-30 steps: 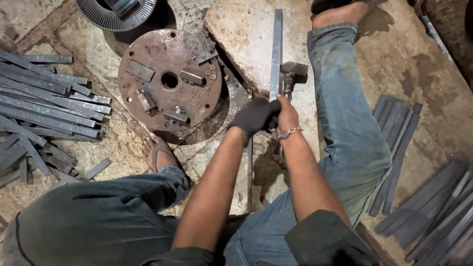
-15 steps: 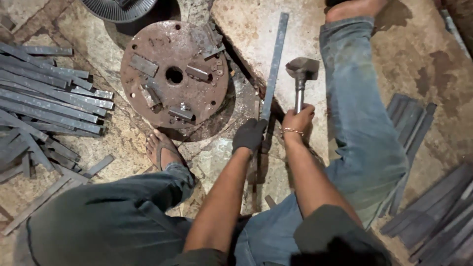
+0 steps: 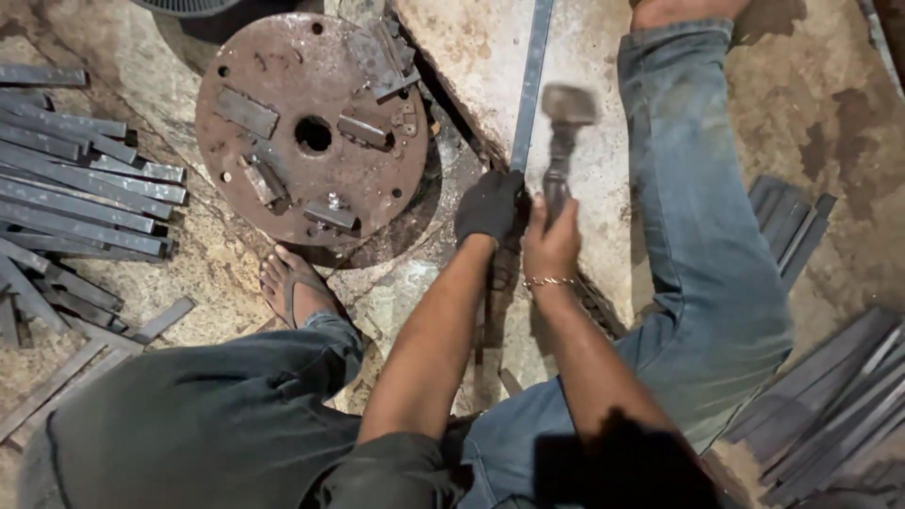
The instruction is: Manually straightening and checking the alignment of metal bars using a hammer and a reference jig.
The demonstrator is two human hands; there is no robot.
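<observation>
1. My gloved left hand (image 3: pixel 488 205) is clamped on the long metal strip (image 3: pixel 531 80), which lies on the stone slab (image 3: pixel 471 47).
2. My bare right hand (image 3: pixel 551 245) is wrapped tight around the hammer (image 3: pixel 564 123), its blurred head above the strip.

Left hand (image 3: pixel 488 205): dark cloth glove, matt. Right hand (image 3: pixel 551 247): bare, thin metal bracelet (image 3: pixel 549 281) with a slight shine. Hammer (image 3: pixel 562 132): dull dark metal, blurred. Long bar (image 3: pixel 530 85): grey metal, smooth, matt. Round disc (image 3: pixel 311 132): heavily rusted metal, rough, brown. Stacked strips (image 3: pixel 85 188): grey metal, dull. Stone slab (image 3: pixel 471 47): pale, rough, stained. Jeans (image 3: pixel 702 236): blue denim, matt
</observation>
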